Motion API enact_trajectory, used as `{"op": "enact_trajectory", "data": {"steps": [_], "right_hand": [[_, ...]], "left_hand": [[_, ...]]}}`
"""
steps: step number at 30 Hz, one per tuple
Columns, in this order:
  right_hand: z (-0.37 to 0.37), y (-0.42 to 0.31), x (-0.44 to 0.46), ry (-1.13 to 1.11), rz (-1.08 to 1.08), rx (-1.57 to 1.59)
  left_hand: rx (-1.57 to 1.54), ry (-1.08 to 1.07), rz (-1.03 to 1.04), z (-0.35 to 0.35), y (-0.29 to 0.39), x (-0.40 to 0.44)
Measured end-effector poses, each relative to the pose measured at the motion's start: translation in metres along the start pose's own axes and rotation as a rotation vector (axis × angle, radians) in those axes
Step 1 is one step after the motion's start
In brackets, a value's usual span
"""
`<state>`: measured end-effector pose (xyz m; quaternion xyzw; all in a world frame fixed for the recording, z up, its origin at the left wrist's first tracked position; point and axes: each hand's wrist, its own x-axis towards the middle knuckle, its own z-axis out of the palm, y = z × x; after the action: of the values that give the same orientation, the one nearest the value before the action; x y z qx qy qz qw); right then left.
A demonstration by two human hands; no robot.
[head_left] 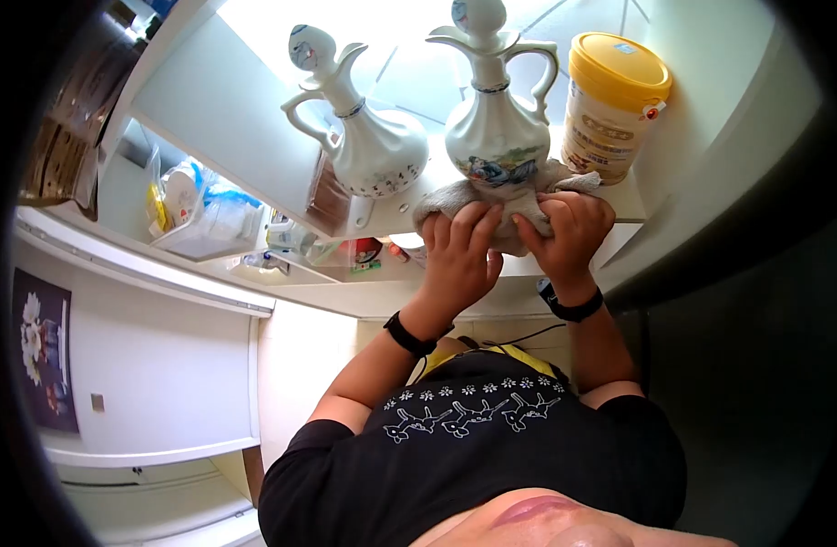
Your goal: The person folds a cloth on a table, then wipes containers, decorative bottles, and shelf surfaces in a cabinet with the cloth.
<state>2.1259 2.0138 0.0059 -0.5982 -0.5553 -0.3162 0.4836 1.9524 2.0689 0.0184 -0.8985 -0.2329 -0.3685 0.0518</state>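
A light grey cloth (pixel 512 235) lies bunched over the front edge of a white shelf. My left hand (pixel 457 255) presses its curled fingers into the left part of the cloth. At the right end, my right hand (pixel 571 226) grips the same cloth, thumb toward the middle. Just behind the cloth stands a white porcelain jug (pixel 493 132) with a painted landscape and a stopper; the cloth hides part of its base. To its left is a second white jug (pixel 377 150) with a small floral pattern. A yellow-lidded canister (pixel 614 114) is close behind my right hand.
A brown box-like item (pixel 329 196) sits beside the left jug. Lower left, a clear plastic bin (pixel 209 219) holds bagged items. A white cabinet door (pixel 172 365) spans the left side, with a flower picture (pixel 43 351). A dark surface (pixel 755 365) borders the right.
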Motion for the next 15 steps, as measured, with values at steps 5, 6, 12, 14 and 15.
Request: {"op": "enact_trajectory", "data": {"steps": [5, 6, 12, 14, 15], "right_hand": [[0.002, 0.006, -0.002, 0.074, -0.060, 0.022], [0.003, 0.006, -0.003, 0.096, -0.072, 0.030], [0.003, 0.007, -0.004, 0.116, -0.094, 0.066], [-0.002, 0.005, -0.002, 0.095, -0.115, 0.070], [-0.005, 0.004, -0.001, 0.066, -0.105, 0.073]], "left_hand": [[0.003, 0.074, 0.031, 0.006, -0.005, -0.003], [0.003, 0.075, 0.039, 0.007, -0.006, -0.003], [0.033, 0.197, 0.072, 0.013, -0.007, -0.004], [0.010, 0.179, 0.084, 0.010, -0.008, -0.003], [-0.016, 0.172, 0.062, 0.007, -0.005, -0.003]]}}
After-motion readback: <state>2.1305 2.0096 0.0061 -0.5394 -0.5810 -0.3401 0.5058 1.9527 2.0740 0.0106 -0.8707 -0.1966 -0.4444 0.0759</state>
